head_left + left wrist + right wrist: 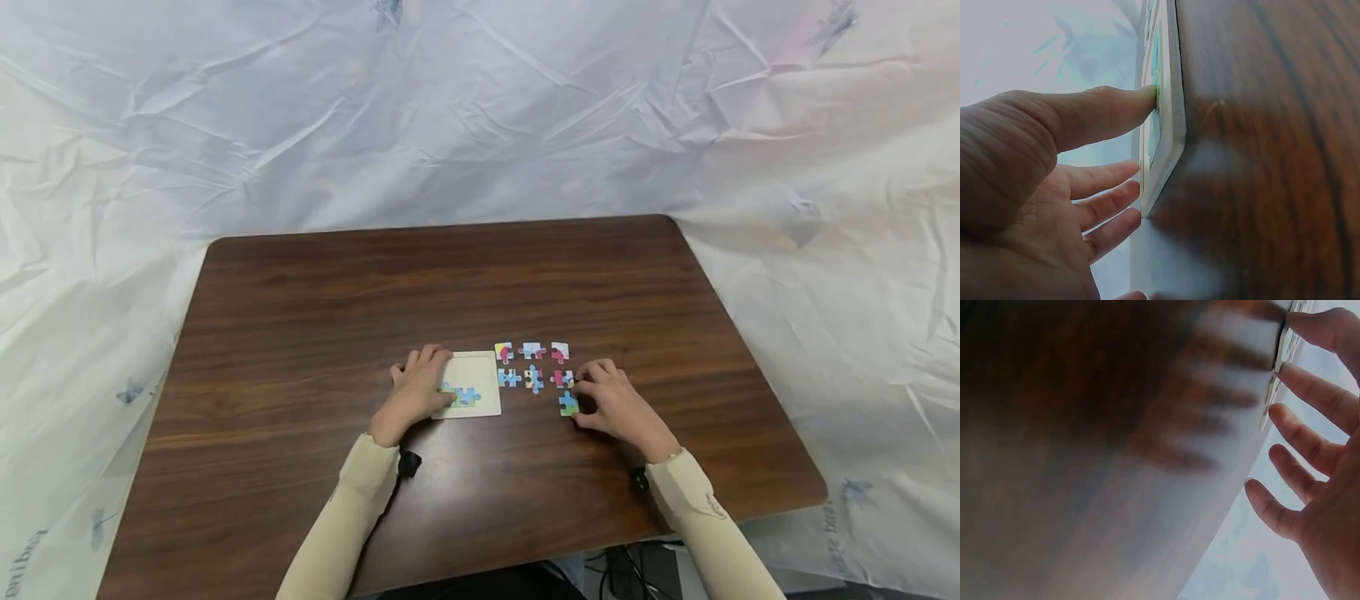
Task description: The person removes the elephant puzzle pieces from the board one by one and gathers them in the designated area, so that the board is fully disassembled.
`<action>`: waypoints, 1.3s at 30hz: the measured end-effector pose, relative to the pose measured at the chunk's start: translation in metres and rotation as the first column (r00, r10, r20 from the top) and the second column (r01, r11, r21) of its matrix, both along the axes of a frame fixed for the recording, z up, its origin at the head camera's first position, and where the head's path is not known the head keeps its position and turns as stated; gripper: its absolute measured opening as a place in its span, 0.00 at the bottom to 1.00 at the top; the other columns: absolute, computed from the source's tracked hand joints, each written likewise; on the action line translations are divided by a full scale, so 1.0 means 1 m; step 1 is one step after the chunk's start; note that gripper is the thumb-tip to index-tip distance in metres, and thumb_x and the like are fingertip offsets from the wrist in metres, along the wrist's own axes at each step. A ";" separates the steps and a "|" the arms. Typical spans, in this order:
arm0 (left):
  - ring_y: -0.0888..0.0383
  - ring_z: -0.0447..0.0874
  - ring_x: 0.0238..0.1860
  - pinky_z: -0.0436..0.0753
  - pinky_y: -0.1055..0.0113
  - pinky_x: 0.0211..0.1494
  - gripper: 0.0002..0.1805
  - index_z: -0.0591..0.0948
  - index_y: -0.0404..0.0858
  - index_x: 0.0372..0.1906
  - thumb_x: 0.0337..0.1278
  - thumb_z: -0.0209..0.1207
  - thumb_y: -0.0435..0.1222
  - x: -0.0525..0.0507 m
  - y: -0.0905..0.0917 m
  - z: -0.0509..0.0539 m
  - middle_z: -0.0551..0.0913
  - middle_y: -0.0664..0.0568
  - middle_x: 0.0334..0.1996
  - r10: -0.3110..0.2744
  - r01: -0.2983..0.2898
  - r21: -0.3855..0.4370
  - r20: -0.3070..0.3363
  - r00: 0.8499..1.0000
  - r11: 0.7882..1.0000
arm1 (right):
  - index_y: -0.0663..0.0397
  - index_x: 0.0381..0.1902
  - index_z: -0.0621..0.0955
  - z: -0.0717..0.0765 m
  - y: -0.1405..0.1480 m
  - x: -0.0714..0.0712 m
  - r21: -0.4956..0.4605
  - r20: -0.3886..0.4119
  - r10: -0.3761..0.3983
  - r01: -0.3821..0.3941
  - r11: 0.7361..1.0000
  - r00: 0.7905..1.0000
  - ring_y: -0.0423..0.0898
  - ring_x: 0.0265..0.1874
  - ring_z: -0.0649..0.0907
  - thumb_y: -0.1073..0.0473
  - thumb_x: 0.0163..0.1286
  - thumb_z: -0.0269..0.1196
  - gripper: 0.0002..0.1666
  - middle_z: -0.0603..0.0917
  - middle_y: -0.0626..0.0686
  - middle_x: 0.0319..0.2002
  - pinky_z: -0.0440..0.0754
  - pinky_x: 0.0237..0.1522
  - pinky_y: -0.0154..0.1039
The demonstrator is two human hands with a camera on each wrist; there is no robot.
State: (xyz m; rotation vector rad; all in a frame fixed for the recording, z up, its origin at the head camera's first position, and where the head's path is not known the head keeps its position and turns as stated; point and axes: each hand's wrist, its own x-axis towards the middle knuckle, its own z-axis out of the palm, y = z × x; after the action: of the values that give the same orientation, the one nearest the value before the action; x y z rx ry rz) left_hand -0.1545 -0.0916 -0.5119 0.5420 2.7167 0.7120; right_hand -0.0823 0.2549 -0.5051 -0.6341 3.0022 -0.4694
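Note:
A pale square puzzle tray [476, 367] lies on the table, with a few joined blue and green puzzle pieces [467, 397] in its lower left part. Across the tray's left side rests my left hand [415, 390]. Its thumb [1107, 112] presses on the joined pieces, while its other fingers stretch along the tray's edge. To the right, my right hand [613, 402] pinches a loose blue and green puzzle piece [567, 405] between thumb and index finger. That piece seems to lie flat on the tabletop. The remaining right fingers [1294, 472] are spread and touch nothing visible.
Several loose puzzle pieces [532, 350] lie in rows between the tray and my right hand. A pink piece [561, 379] sits just above the pinched one. The brown wooden table [450, 283] reaches to white sheeting [450, 108] behind. Cables [637, 575] hang below the front edge.

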 end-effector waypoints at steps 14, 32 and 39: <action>0.42 0.62 0.67 0.55 0.32 0.62 0.38 0.70 0.38 0.71 0.58 0.72 0.40 0.002 0.006 -0.001 0.66 0.43 0.71 -0.011 0.011 0.024 -0.007 1.000 1.000 | 0.58 0.43 0.87 0.007 -0.033 -0.019 -0.052 -0.067 0.036 -0.039 0.998 0.997 0.55 0.54 0.71 0.52 0.61 0.75 0.18 0.79 0.56 0.50 0.70 0.52 0.55; 0.43 0.64 0.67 0.55 0.31 0.64 0.37 0.71 0.40 0.71 0.59 0.71 0.42 0.001 0.011 -0.004 0.68 0.45 0.69 -0.015 0.016 0.017 -0.019 1.000 1.000 | 0.54 0.43 0.87 0.006 -0.102 -0.046 0.009 -0.106 0.205 -0.205 0.979 0.973 0.54 0.53 0.73 0.50 0.62 0.75 0.17 0.79 0.53 0.49 0.75 0.51 0.54; 0.43 0.65 0.66 0.55 0.31 0.64 0.36 0.71 0.40 0.70 0.58 0.71 0.43 -0.002 0.012 -0.005 0.69 0.45 0.69 -0.031 0.032 0.009 -0.038 0.999 0.999 | 0.51 0.42 0.89 0.006 -0.122 -0.051 0.058 -0.077 0.241 -0.237 0.970 0.967 0.54 0.55 0.74 0.50 0.61 0.75 0.15 0.81 0.53 0.50 0.75 0.53 0.59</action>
State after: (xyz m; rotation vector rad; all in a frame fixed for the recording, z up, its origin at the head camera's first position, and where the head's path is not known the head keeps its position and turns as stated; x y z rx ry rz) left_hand -0.1563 -0.0795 -0.5172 0.6051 2.7345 0.7137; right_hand -0.1337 0.1326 -0.4991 -1.0206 2.9464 -0.3640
